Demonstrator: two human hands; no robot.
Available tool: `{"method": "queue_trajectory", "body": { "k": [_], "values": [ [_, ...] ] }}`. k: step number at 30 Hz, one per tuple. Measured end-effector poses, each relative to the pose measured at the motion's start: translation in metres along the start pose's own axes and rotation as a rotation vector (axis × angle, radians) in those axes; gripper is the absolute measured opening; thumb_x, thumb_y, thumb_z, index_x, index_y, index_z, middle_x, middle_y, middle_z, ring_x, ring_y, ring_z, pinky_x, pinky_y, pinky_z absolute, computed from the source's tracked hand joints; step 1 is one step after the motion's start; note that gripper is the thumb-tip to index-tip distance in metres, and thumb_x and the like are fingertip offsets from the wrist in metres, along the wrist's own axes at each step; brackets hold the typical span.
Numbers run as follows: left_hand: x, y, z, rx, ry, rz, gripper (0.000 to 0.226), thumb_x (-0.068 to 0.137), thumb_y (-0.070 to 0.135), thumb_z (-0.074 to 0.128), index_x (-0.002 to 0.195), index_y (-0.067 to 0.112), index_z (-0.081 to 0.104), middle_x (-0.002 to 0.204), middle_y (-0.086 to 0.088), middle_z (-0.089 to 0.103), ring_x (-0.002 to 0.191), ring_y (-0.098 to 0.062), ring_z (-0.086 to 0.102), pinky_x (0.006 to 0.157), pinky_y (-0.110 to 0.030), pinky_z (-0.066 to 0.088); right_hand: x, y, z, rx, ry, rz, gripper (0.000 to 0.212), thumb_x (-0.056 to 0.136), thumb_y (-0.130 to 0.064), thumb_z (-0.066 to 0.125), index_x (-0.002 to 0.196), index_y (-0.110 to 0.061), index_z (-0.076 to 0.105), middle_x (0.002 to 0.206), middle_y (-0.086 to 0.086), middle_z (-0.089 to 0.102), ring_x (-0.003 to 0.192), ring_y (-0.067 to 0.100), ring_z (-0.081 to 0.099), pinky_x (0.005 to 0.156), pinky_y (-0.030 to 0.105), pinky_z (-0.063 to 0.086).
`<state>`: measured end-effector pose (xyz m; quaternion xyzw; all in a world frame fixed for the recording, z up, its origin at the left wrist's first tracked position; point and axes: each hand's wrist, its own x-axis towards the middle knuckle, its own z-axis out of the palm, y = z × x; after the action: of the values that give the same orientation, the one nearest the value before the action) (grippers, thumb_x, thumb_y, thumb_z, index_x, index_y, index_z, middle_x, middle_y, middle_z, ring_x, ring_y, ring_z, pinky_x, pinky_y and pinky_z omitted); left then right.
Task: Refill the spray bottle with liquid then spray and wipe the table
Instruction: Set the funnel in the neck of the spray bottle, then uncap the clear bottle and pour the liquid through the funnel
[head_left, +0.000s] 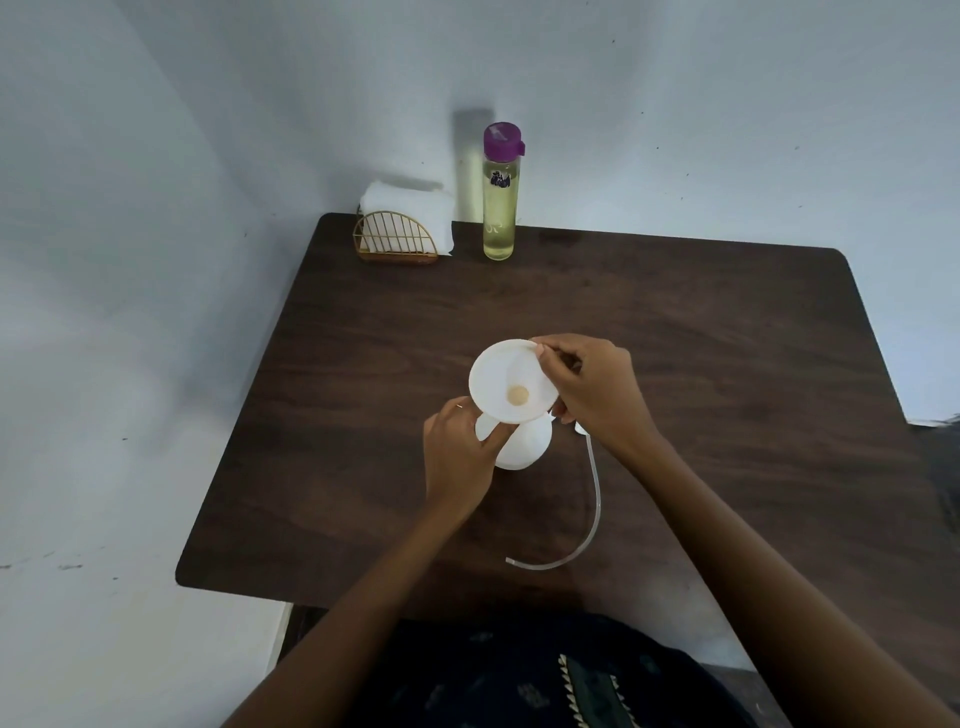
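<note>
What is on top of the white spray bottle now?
A white funnel sits on the white spray bottle. The right hand pinches the funnel's rim, and the left hand holds the bottle. The funnel covers the bottle's opening, so the liquid level inside cannot be seen.

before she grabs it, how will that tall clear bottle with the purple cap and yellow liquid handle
The tall clear bottle with the purple cap is nearly full of pale yellow liquid, so it probably feels heavy for its size. Tall on a narrow base, it may tip if pushed near the top. Its smooth wall could be slippery; glass or plastic, I cannot tell.
</note>
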<state>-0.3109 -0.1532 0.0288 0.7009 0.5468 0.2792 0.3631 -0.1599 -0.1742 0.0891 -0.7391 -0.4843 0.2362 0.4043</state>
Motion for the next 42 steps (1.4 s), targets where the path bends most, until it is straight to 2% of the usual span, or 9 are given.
{"method": "queue_trajectory", "body": {
  "k": [7,14,16,19,24,26,31,39,42],
  "values": [
    [0.0,-0.003,0.0,0.008,-0.013,0.026,0.031,0.085,0.031,0.072,0.094,0.001,0.07,0.099,-0.013,0.072,0.096,-0.027,0.064,0.085,-0.051,0.051,-0.001,0.012,0.004,-0.049,-0.042,0.038,0.028,0.094,-0.026,0.056,0.117,-0.012,0.064,0.111,0.004,0.069,0.08,0.009,0.061,0.052,0.009,0.045],
    [0.001,-0.009,0.0,-0.009,-0.048,0.044,0.039,0.083,0.039,0.07,0.108,0.008,0.07,0.109,-0.007,0.072,0.102,-0.023,0.063,0.087,-0.052,0.051,-0.002,0.014,0.003,-0.048,-0.092,0.085,0.036,0.093,-0.035,0.055,0.123,-0.014,0.058,0.114,0.002,0.065,0.078,0.014,0.062,0.05,0.013,0.043],
    [0.001,-0.01,-0.001,-0.013,-0.083,0.035,0.046,0.082,0.044,0.068,0.114,0.011,0.068,0.116,-0.005,0.07,0.108,-0.021,0.061,0.092,-0.049,0.05,-0.002,0.013,0.001,-0.069,-0.101,0.102,0.035,0.095,-0.039,0.051,0.12,-0.016,0.058,0.11,-0.001,0.065,0.074,0.013,0.061,0.052,0.016,0.044],
    [-0.003,-0.018,-0.006,-0.018,-0.14,0.041,0.053,0.081,0.047,0.069,0.124,0.017,0.062,0.127,0.002,0.063,0.113,-0.009,0.053,0.096,-0.033,0.045,-0.002,0.012,-0.003,-0.104,-0.051,0.106,0.037,0.097,-0.046,0.04,0.108,-0.018,0.062,0.095,-0.004,0.068,0.065,0.01,0.061,0.057,0.027,0.051],
    [-0.011,-0.049,-0.026,-0.038,-0.194,-0.019,0.048,0.089,0.024,0.066,0.131,0.04,0.05,0.136,0.011,0.052,0.119,-0.006,0.051,0.098,-0.029,0.044,0.007,0.024,-0.014,-0.059,0.094,0.183,0.041,0.099,-0.04,0.038,0.089,-0.009,0.063,0.07,0.003,0.065,0.065,0.019,0.063,0.068,0.044,0.053],
    [-0.005,-0.057,-0.033,-0.074,-0.185,-0.082,0.046,0.091,0.021,0.063,0.126,0.046,0.048,0.135,0.012,0.051,0.116,-0.004,0.052,0.098,-0.03,0.046,0.017,0.032,-0.016,-0.027,0.112,0.221,0.029,0.098,-0.03,0.043,0.092,-0.011,0.064,0.071,0.002,0.066,0.065,0.016,0.062,0.066,0.041,0.054],
    [0.045,-0.053,-0.038,-0.134,-0.144,-0.146,0.043,0.093,0.018,0.059,0.131,0.035,0.05,0.136,0.007,0.054,0.115,-0.008,0.055,0.101,-0.038,0.047,0.06,0.048,-0.018,0.067,0.068,0.24,0.017,0.095,-0.011,0.049,0.101,-0.009,0.065,0.075,0.002,0.067,0.057,0.009,0.058,0.047,0.01,0.043],
    [0.169,-0.013,-0.003,-0.125,-0.257,-0.144,0.053,0.093,0.022,0.061,0.142,0.02,0.041,0.142,-0.003,0.049,0.122,-0.019,0.051,0.101,-0.037,0.045,0.152,0.053,0.007,0.055,-0.028,0.221,0.027,0.09,-0.011,0.059,0.115,-0.006,0.06,0.095,0.011,0.064,0.079,0.021,0.06,0.074,0.032,0.049],
    [0.209,-0.003,0.017,-0.156,-0.293,-0.141,0.06,0.091,0.022,0.064,0.144,0.016,0.037,0.145,-0.008,0.045,0.127,-0.026,0.049,0.106,-0.039,0.043,0.185,0.054,0.018,0.037,-0.043,0.221,0.037,0.088,-0.018,0.063,0.124,-0.011,0.056,0.1,0.008,0.064,0.088,0.017,0.059,0.075,0.024,0.044]
  ]
}}
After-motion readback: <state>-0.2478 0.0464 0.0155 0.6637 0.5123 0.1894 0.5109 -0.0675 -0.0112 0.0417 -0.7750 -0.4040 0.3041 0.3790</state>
